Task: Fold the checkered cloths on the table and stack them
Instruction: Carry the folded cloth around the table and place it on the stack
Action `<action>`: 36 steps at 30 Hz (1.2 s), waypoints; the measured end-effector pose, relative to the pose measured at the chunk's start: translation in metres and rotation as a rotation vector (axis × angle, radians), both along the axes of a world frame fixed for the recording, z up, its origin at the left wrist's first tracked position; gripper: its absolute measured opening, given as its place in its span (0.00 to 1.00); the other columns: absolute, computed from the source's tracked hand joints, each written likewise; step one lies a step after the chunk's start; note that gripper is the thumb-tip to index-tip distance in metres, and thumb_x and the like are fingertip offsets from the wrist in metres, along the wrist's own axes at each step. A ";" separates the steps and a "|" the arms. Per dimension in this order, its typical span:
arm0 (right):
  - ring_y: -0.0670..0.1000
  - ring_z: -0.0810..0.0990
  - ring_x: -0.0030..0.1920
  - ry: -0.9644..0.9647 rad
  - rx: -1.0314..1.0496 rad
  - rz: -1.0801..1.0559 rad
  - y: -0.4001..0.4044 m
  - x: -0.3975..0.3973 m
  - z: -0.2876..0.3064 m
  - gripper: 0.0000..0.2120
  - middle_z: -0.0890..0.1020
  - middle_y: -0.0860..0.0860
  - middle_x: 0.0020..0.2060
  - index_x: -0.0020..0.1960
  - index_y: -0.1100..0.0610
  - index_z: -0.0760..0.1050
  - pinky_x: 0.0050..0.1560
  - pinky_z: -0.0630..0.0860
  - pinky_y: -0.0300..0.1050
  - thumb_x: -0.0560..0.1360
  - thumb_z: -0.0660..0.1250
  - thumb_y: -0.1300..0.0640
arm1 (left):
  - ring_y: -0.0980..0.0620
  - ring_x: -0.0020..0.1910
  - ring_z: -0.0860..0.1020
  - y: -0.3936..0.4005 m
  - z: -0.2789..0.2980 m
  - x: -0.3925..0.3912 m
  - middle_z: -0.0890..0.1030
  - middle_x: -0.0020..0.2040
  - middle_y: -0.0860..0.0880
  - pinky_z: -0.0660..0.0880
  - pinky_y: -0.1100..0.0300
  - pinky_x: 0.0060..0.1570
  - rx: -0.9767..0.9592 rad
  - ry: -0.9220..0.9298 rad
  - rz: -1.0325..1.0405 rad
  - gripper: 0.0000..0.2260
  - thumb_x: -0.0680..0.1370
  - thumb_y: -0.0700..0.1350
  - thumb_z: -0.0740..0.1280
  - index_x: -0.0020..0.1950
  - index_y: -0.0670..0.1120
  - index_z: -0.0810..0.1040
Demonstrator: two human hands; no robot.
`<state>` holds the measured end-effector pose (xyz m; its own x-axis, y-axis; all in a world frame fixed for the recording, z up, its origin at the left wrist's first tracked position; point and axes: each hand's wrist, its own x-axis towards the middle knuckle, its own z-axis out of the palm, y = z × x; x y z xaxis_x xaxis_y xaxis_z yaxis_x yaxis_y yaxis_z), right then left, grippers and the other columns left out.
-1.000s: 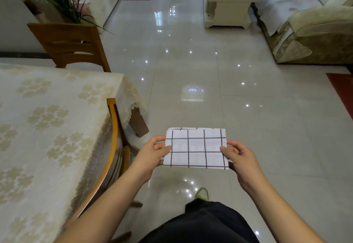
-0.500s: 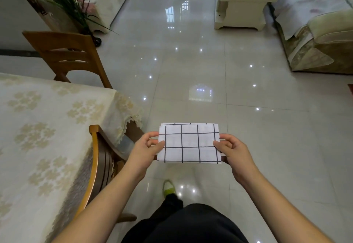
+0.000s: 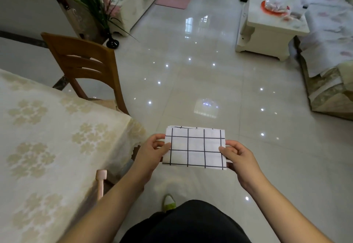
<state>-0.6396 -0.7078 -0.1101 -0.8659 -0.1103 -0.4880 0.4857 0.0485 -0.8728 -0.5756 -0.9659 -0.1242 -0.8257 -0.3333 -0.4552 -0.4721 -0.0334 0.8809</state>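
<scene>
A white cloth with a black grid [image 3: 195,148], folded into a small flat rectangle, hangs in the air over the tiled floor in front of me. My left hand [image 3: 150,152] pinches its left edge and my right hand [image 3: 237,156] pinches its right edge, thumbs on top. The table [image 3: 44,141], covered in a cream flowered tablecloth, lies to the left of the cloth, and no other checkered cloth shows on the part in view.
A wooden chair [image 3: 84,65] stands at the table's far corner, and the top of a second chair [image 3: 101,175] pokes up by the near edge. A potted plant [image 3: 95,7], a white coffee table [image 3: 271,23] and a sofa [image 3: 328,55] stand farther off. My foot [image 3: 168,202] is on the floor below.
The view has swung and moved along the table: the near chair has slid out of sight and the far chair has come closer. Both hands keep the same hold on the folded cloth.
</scene>
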 end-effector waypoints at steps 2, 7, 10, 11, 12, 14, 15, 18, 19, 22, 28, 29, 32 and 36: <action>0.44 0.78 0.36 0.007 0.003 0.005 -0.015 -0.023 0.002 0.09 0.75 0.43 0.28 0.55 0.54 0.77 0.41 0.73 0.43 0.75 0.70 0.62 | 0.45 0.50 0.83 -0.013 0.001 -0.019 0.83 0.51 0.47 0.80 0.42 0.52 -0.002 0.000 -0.007 0.12 0.76 0.47 0.71 0.58 0.56 0.77; 0.46 0.79 0.37 0.006 -0.006 0.017 -0.044 -0.071 0.001 0.10 0.75 0.43 0.28 0.56 0.56 0.77 0.42 0.73 0.44 0.75 0.70 0.62 | 0.53 0.52 0.80 -0.034 0.000 -0.064 0.80 0.53 0.53 0.80 0.54 0.48 -0.020 -0.012 0.033 0.12 0.78 0.48 0.69 0.60 0.57 0.74; 0.47 0.79 0.37 -0.003 -0.006 0.040 -0.056 -0.103 -0.003 0.10 0.76 0.45 0.29 0.56 0.57 0.77 0.40 0.74 0.43 0.75 0.70 0.62 | 0.58 0.49 0.77 -0.041 0.001 -0.092 0.78 0.50 0.56 0.72 0.65 0.38 -0.049 0.001 0.074 0.12 0.78 0.47 0.69 0.59 0.57 0.72; 0.45 0.79 0.36 -0.004 -0.007 0.045 -0.059 -0.113 -0.004 0.10 0.76 0.44 0.29 0.56 0.56 0.77 0.38 0.74 0.42 0.75 0.70 0.63 | 0.58 0.47 0.77 -0.043 0.000 -0.100 0.78 0.49 0.55 0.72 0.67 0.37 -0.054 0.003 0.090 0.12 0.78 0.46 0.69 0.59 0.56 0.73; 0.44 0.79 0.35 -0.007 -0.006 0.052 -0.061 -0.125 -0.006 0.09 0.75 0.44 0.28 0.55 0.56 0.77 0.37 0.74 0.40 0.75 0.70 0.63 | 0.58 0.45 0.77 -0.045 0.001 -0.110 0.78 0.48 0.54 0.73 0.69 0.35 -0.059 0.003 0.107 0.11 0.78 0.45 0.69 0.59 0.55 0.73; 0.44 0.78 0.36 -0.015 -0.005 0.072 -0.066 -0.155 -0.010 0.10 0.74 0.45 0.29 0.55 0.55 0.77 0.37 0.73 0.40 0.75 0.70 0.62 | 0.58 0.42 0.76 -0.049 -0.001 -0.136 0.79 0.46 0.52 0.73 0.71 0.33 -0.056 -0.005 0.145 0.11 0.78 0.44 0.69 0.58 0.53 0.74; 0.44 0.78 0.37 -0.017 -0.007 0.085 -0.068 -0.171 -0.013 0.10 0.74 0.45 0.30 0.55 0.55 0.77 0.38 0.73 0.40 0.75 0.70 0.62 | 0.57 0.43 0.76 -0.050 -0.002 -0.148 0.79 0.47 0.51 0.73 0.70 0.34 -0.056 -0.012 0.156 0.12 0.78 0.44 0.69 0.59 0.53 0.74; 0.41 0.79 0.37 -0.013 -0.016 0.153 -0.072 -0.225 -0.017 0.10 0.76 0.46 0.32 0.56 0.54 0.77 0.38 0.73 0.40 0.76 0.70 0.61 | 0.55 0.41 0.76 -0.053 -0.005 -0.191 0.77 0.42 0.51 0.71 0.66 0.37 -0.061 -0.021 0.187 0.13 0.78 0.44 0.70 0.62 0.51 0.75; 0.40 0.79 0.36 -0.012 -0.020 0.174 -0.073 -0.245 -0.017 0.09 0.77 0.44 0.31 0.56 0.53 0.77 0.37 0.73 0.39 0.76 0.69 0.61 | 0.56 0.40 0.76 -0.054 -0.005 -0.206 0.77 0.40 0.52 0.72 0.65 0.38 -0.054 -0.029 0.205 0.13 0.77 0.44 0.70 0.62 0.50 0.75; 0.41 0.79 0.35 0.004 -0.035 0.228 -0.073 -0.298 -0.009 0.07 0.79 0.42 0.30 0.54 0.54 0.77 0.34 0.74 0.37 0.77 0.68 0.62 | 0.55 0.41 0.76 -0.052 0.003 -0.248 0.76 0.39 0.53 0.73 0.63 0.40 -0.057 -0.050 0.236 0.12 0.78 0.44 0.70 0.61 0.51 0.76; 0.49 0.80 0.42 0.000 -0.023 0.329 -0.090 -0.391 0.004 0.10 0.80 0.49 0.38 0.56 0.54 0.78 0.40 0.76 0.46 0.75 0.71 0.61 | 0.57 0.37 0.74 -0.058 0.019 -0.318 0.73 0.33 0.55 0.72 0.65 0.42 -0.052 -0.011 0.347 0.10 0.78 0.42 0.69 0.58 0.51 0.76; 0.50 0.80 0.43 0.002 -0.023 0.340 -0.094 -0.402 0.006 0.10 0.80 0.51 0.39 0.56 0.54 0.78 0.41 0.77 0.48 0.75 0.71 0.61 | 0.57 0.36 0.73 -0.062 0.020 -0.326 0.73 0.32 0.56 0.72 0.65 0.42 -0.056 -0.007 0.362 0.10 0.78 0.42 0.69 0.58 0.51 0.76; 0.54 0.81 0.46 0.003 -0.049 0.379 -0.111 -0.431 0.010 0.10 0.82 0.54 0.43 0.55 0.54 0.79 0.49 0.79 0.58 0.75 0.71 0.61 | 0.53 0.38 0.74 -0.075 0.029 -0.347 0.74 0.32 0.55 0.71 0.59 0.42 -0.078 0.021 0.395 0.10 0.77 0.42 0.70 0.56 0.54 0.77; 0.51 0.80 0.43 0.013 -0.050 0.408 -0.143 -0.464 0.016 0.10 0.81 0.51 0.42 0.54 0.53 0.79 0.41 0.78 0.49 0.75 0.71 0.61 | 0.48 0.40 0.74 -0.103 0.036 -0.370 0.74 0.33 0.51 0.70 0.53 0.46 -0.062 0.055 0.440 0.10 0.77 0.42 0.70 0.56 0.52 0.78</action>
<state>-1.1039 -0.8511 -0.0940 -0.7520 -0.4693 -0.4629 0.4244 0.1927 -0.8847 -0.9457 -1.0686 -0.0878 -0.6218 -0.6833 -0.3826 -0.3772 -0.1669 0.9110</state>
